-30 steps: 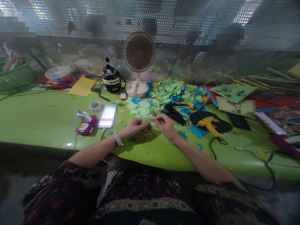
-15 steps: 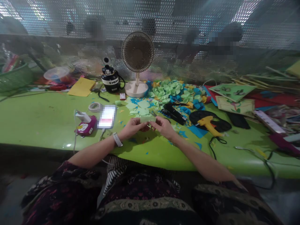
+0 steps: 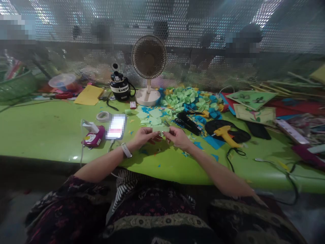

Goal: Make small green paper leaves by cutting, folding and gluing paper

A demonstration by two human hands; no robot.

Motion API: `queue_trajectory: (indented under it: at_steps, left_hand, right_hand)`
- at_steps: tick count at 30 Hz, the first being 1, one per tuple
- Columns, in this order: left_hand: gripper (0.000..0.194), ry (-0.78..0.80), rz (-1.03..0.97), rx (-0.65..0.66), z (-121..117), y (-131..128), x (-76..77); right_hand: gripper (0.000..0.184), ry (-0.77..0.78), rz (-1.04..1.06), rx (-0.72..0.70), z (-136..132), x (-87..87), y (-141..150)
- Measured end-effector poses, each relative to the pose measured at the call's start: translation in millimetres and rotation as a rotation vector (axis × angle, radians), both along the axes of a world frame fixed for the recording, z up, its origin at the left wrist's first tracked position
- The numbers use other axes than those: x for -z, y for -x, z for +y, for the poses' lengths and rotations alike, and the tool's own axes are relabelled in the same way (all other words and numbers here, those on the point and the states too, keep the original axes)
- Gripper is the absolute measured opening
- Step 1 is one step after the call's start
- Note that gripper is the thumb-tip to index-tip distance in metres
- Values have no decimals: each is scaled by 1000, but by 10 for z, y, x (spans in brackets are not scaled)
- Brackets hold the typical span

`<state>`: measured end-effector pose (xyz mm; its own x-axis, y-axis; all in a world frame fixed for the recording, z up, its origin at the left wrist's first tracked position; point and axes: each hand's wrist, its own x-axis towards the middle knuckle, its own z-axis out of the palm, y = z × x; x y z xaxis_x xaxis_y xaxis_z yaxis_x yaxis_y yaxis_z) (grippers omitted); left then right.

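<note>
Head view, only one: left hand [image 3: 145, 136] and right hand [image 3: 178, 137] meet above the near-middle of the green table [image 3: 50, 128], thumb and fingers of each pinched on opposite ends of a small pale-green paper piece [image 3: 161, 129]; thumbs close along its lower edge, whether they touch I can't tell. Undersides of fingers mostly hidden. Main risk, I'd judge: uneven pull or a slipping thumb, leaving a crooked crease or a tear, thin paper being unforgiving. Loose green sheets [image 3: 154, 113] lie just beyond the hands, so a dropped piece would likely get lost among them. Fan [image 3: 149, 57] faces this way; running or not, unclear, but a draught could scatter sheets and scraps. Black stapler [image 3: 189, 123] sits near the right knuckles, easy to bump, maybe shoving the heap of folded papers [image 3: 182, 98] behind. Yellow glue gun [image 3: 225, 134] farther right, on a black pad [image 3: 243, 135]; if hot, a wide reach might burn.
</note>
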<state>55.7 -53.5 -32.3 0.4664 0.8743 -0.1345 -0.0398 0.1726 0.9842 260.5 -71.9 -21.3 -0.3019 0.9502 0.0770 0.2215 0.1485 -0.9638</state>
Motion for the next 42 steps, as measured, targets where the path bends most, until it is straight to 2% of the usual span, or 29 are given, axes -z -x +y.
queue_trajectory:
  at_steps: [15, 29, 35, 42]
  left_hand:
    - [41, -6, 13, 7, 1, -14, 57]
    - [38, 16, -13, -5, -31, -24, 4]
    - [36, 74, 8, 62, -35, -18, -24]
    - [37, 80, -9, 87, 5, -15, 39]
  right_hand:
    - [50, -37, -12, 73, -5, 15, 30]
    - [50, -37, -16, 60, -7, 8, 25]
    - [49, -38, -56, 41, -17, 10, 25]
    - [47, 17, -5, 32, -18, -2, 25]
